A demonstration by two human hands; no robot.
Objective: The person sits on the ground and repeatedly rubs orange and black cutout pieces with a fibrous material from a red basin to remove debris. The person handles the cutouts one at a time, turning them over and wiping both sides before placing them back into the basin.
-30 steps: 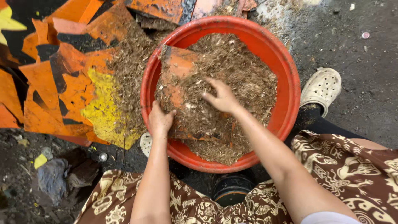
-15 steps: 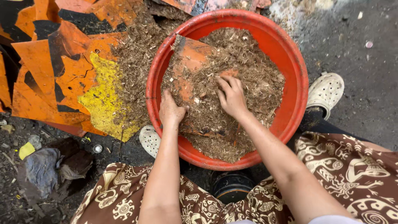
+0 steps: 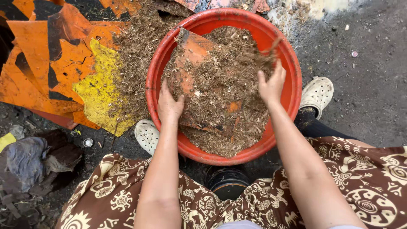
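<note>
- Both hands are working in the red basin (image 3: pixel 292 80), which is sitting on the ground between the person's feet and holding a heap of brown shredded fibre (image 3: pixel 224 85).
- Left hand (image 3: pixel 169 106) is lying flat on the near-left of the heap, fingers spread and pressing, not gripping.
- Right hand (image 3: pixel 271 85) is at the far-right, fingers loosely curled and cupping loose fibre, some strands flying off the fingertips.
- To do it well, I'd judge: be scooping from the rim inward, lifting low, so less is spilling.
- An orange broken sheet (image 3: pixel 195 48) is lying half buried in the heap; sharp edges are a likely risk.
- The ground is dark, gritty soil; painted orange-and-yellow sheet scraps (image 3: pixel 63 63) are lying left with spilled fibre, and crumpled rags (image 3: pixel 29 159) are sitting near-left.
</note>
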